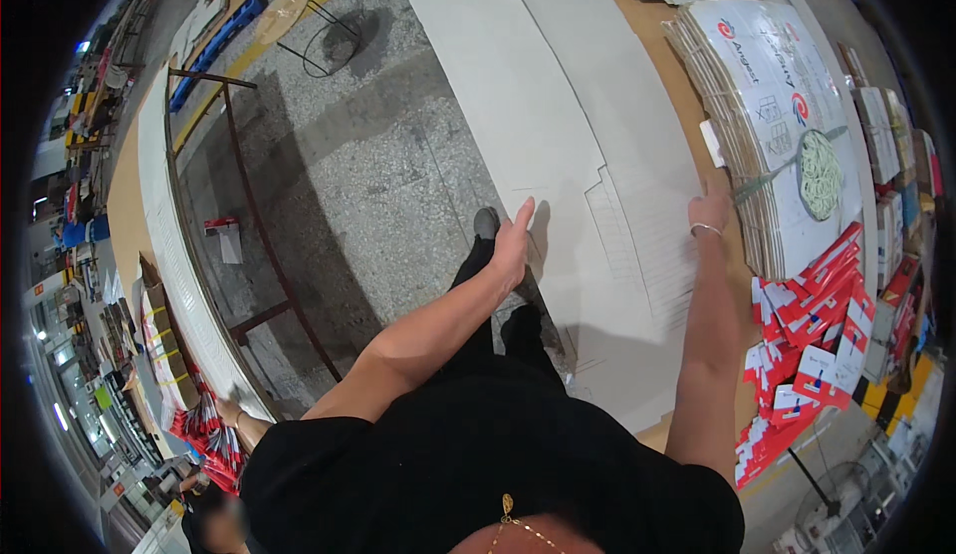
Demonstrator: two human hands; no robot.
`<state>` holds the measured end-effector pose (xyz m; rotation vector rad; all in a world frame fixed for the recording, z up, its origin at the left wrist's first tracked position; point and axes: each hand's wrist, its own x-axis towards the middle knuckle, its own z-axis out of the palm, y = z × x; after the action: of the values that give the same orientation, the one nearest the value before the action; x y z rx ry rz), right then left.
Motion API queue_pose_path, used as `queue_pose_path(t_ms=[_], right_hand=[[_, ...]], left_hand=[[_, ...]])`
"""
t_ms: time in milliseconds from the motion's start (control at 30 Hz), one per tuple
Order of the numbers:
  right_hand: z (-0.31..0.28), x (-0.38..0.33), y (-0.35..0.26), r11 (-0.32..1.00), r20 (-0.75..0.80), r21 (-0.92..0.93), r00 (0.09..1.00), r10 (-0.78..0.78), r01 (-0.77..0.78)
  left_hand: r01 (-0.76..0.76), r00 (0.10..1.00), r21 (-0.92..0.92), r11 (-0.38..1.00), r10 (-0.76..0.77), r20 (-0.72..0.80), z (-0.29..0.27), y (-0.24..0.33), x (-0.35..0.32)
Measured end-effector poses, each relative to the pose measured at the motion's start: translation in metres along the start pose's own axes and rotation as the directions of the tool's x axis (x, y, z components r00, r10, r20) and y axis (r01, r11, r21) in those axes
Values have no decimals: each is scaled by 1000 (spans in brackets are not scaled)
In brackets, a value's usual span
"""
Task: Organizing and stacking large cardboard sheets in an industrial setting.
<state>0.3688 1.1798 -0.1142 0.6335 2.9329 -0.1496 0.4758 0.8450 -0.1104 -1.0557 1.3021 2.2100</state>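
A long white sheet of board [558, 146] lies on the brown-topped table in front of me and to my right. My left hand [513, 247] is at its left edge, seen edge-on with a digit stretched out forward; nothing shows in it. My right hand [709, 214], with a bracelet at the wrist, is at the right side of the white board, beside a stack of flattened cardboard cartons [767, 106]. Its fingertips are small and partly hidden. Just beyond them is a small white block [713, 144]. Fine lines mark the board between my hands.
A coil of pale green cord [822, 176] lies on the cartons. Red-and-white printed packages [812, 355] are heaped nearer me. To the left stand a metal-framed table [234, 176] and a round stool [284, 14]. Another person's hand [231, 415] is at lower left.
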Motion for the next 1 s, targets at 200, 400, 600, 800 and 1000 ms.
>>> queue_pose_path(t_ms=[200,400,600,800,1000], right_hand=[[13,33,-52,979,-267,108,954,-138,172],[10,55,-68,1000,-18,19,1000,-17,17],[5,82,-85,994,-18,104,999,-36,38],[13,109,-131,995,-81,71,994,-68,73],[-10,133,-145,987,132,152,988,-76,55]], left_hand=[[-115,964,145,983,146,-224,-1,58,43],[-43,969,181,983,85,-234,17,112,64],[-86,994,57,995,90,-60,-3,107,88],[-187,968,117,975,203,-147,17,166,99],[-132,990,38,990,134,-41,0,168,108]])
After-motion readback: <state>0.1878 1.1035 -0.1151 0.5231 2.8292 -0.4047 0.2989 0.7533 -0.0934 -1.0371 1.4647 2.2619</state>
